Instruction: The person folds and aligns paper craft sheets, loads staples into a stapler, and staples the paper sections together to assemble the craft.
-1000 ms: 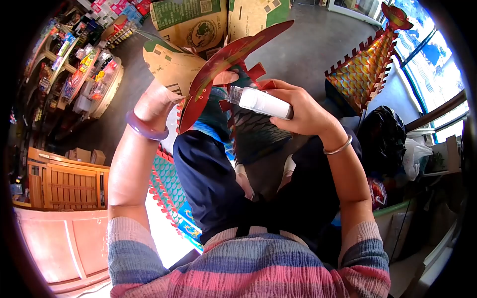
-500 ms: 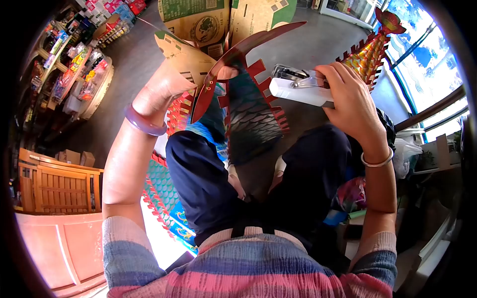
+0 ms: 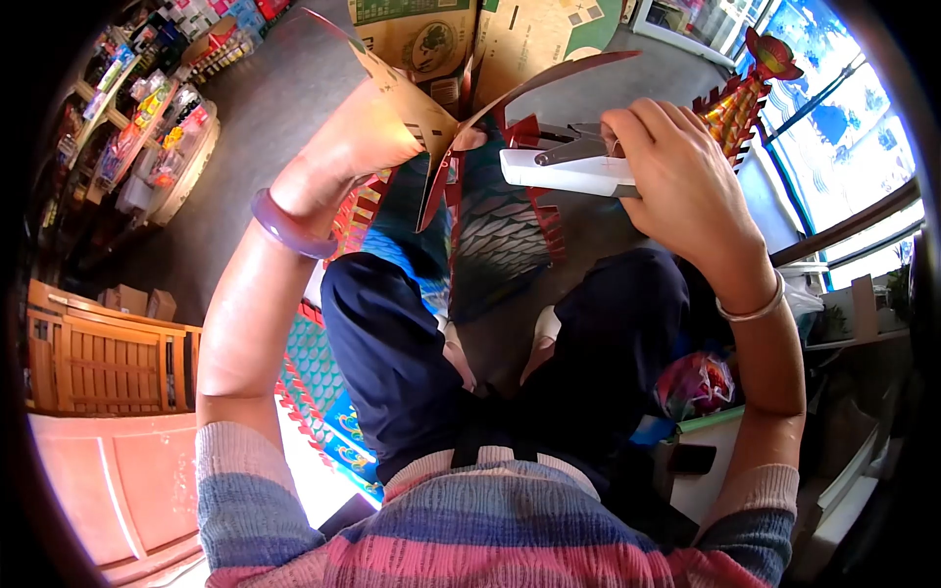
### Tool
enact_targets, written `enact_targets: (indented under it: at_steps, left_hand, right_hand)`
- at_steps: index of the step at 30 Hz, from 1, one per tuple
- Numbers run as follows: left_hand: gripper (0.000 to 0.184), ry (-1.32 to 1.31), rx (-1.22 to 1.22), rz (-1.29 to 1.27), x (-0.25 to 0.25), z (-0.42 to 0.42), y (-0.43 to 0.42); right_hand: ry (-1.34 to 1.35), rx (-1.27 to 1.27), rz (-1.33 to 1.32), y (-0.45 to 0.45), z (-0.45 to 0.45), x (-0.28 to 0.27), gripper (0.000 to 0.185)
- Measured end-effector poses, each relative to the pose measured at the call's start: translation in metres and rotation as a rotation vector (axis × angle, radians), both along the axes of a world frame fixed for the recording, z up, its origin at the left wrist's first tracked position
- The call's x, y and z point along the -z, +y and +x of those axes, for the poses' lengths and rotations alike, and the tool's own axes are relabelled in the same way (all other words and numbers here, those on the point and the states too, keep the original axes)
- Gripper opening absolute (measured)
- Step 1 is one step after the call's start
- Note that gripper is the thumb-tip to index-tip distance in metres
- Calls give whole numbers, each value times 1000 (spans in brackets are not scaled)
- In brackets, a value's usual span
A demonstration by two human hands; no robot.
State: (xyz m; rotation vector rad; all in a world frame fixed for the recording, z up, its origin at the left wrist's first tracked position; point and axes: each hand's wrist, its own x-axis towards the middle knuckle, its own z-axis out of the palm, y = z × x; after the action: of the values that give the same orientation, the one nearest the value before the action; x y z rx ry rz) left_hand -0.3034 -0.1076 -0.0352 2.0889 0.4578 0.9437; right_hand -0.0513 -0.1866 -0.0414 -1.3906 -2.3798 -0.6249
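Floor: grey, stretching beyond and below the left hand (image 3: 377,137) and the right hand (image 3: 676,176).
Window: bright glass (image 3: 833,108) to the right of the right hand, well apart from it.
Shelves: curved tiers (image 3: 162,137) of small colourful goods, well to the left of the left hand.
Dark trousers: the person's legs (image 3: 387,328), bent below and between both hands.
Printed cardboard: brown panels with green print (image 3: 544,49), just beyond both hands.
Scaled panels: dark, red-toothed pieces (image 3: 500,235) hanging below the two hands; a turquoise scaled sheet (image 3: 319,372) lies lower, by the left forearm.
Patterned cone: orange and gold, red-toothed (image 3: 730,118), partly hidden behind the right hand, with a red flower shape (image 3: 774,54) at its top.
Curved card: tan on one face, red on the other (image 3: 428,118), pinched in the left hand; a fingertip shows past its edge.
Stapler: white and metal (image 3: 564,176), gripped in the right hand, its front end pointing toward the left hand. Whether it touches the red teeth cannot be told.
Bangles: purple (image 3: 287,225) below the left hand, silver (image 3: 755,302) below the right.
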Motion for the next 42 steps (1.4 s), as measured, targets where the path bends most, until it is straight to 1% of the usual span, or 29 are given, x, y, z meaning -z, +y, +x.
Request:
enact_targets:
  at_steps: [3, 5, 6, 8, 10, 13, 15, 18, 20, 22, 23, 24, 25, 26, 28, 30, 31, 32, 34, 37, 40, 41, 42]
  left_hand:
    - [39, 21, -38, -16, 4, 4, 4]
    - [40, -3, -25, -68, 5, 4, 3]
    - [41, -43, 13, -138, 3, 2, -1]
    - [42, -10, 15, -104, 4, 1, 2]
    - [43, 136, -54, 105, 7, 4, 15]
    - [43, 153, -118, 155, 8, 5, 12]
    - [43, 141, -101, 131, 13, 5, 18]
    - [46, 86, -25, 130, 27, 1, 31]
    - [48, 117, 3, 54, 28, -1, 33]
    - [51, 223, -12, -89, 0, 0, 10]
    - [54, 344, 14, -303, -15, -12, 11]
    - [56, 151, -28, -368, -16, -27, 13]
    - [53, 150, -189, -346, -25, -45, 19]
    - [46, 9, -38, -250, -40, -57, 33]
    - [42, -74, -282, 102, -79, -56, 24]
    - [40, -20, -379, 241, -106, -33, -11]
    - [43, 235, -474, 386, -114, -16, -27]
    - [47, 419, -394, 783, -118, -2, -34]
    - [49, 528, -370, 1106, -104, 20, -30]
    - [44, 816, -391, 1045, -109, 32, -26]
    - [38, 1058, -384, 789, -122, 41, -22]
    - [35, 1004, -352, 809, -123, 40, -18]
    - [34, 958, -320, 766, -123, 39, -14]
  right_hand:
    - [-12, 9, -20, 1, -3, -2, 26]
    - [-27, 11, -5, 2, -3, -1, 26]
    - [-35, 12, 3, 3, -3, 0, 26]
    - [-48, 15, 20, 4, -3, 1, 25]
    - [-64, 16, 31, 4, -3, 2, 24]
    - [-104, 21, 59, 6, -3, 2, 19]
    - [-149, 34, 106, 10, -2, 5, 16]
    - [-164, 34, 51, 20, 3, 11, 14]
    - [-153, -9, 61, 26, 6, 16, 14]
    - [-152, -15, 77, 29, 8, 14, 13]
    - [-157, -9, 79, 29, 8, 13, 13]
    - [-158, -3, 77, 28, 8, 12, 13]
    - [-160, 11, 67, 26, 7, 11, 14]
    - [-163, 13, 70, 25, 6, 11, 14]
    - [-169, 16, 77, 26, 2, 10, 15]
    - [-185, 22, 59, 30, -6, 6, 16]
    - [-192, 26, 48, 31, -10, 4, 16]
    - [-201, 30, 37, 32, -15, 2, 16]
    - [-193, 9, 34, 33, -22, -1, 15]
    - [-178, -13, 44, 31, -24, -3, 15]
    - [-176, -10, 46, 28, -22, -3, 16]
    - [-178, -8, 47, 28, -22, -3, 16]
    - [-174, -5, 46, 28, -21, -3, 16]
